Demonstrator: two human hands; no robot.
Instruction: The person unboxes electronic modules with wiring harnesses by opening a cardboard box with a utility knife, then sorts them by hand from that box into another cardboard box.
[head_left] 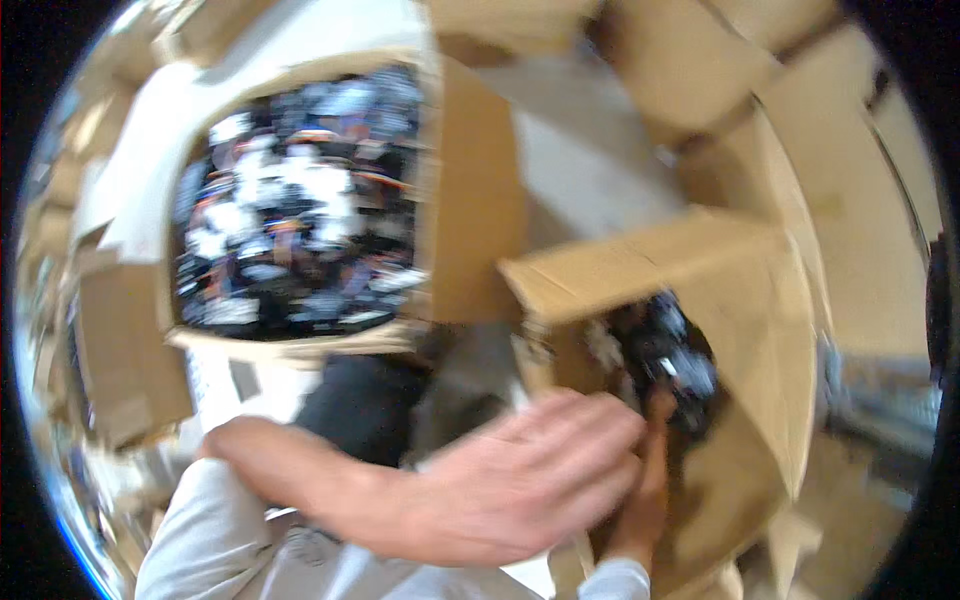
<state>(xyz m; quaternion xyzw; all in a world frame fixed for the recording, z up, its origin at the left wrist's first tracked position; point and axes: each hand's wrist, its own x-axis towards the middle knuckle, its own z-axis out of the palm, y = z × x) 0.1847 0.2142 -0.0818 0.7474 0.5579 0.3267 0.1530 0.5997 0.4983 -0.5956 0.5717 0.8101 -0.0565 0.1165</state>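
My left hand [530, 480] passes across the front of the right-hand cardboard box [750, 440], back of the hand up and smeared by motion. Its fingertips are hidden, so I cannot tell whether it holds anything. Behind it, my right hand [657, 408] reaches into that box. The right fingers are closed at a black bundle with shiny clear wrapping [665, 350]; its exact kind is too blurred to make out. Part of my right wrist is hidden by the left hand.
At the left, an open carton [430, 200] is filled with many small black and white packaged pieces. Its flap [480, 190] stands out toward the right box. Brown cardboard boxes [850, 220] stand at the far right. Another cardboard flap [130, 350] hangs at the left.
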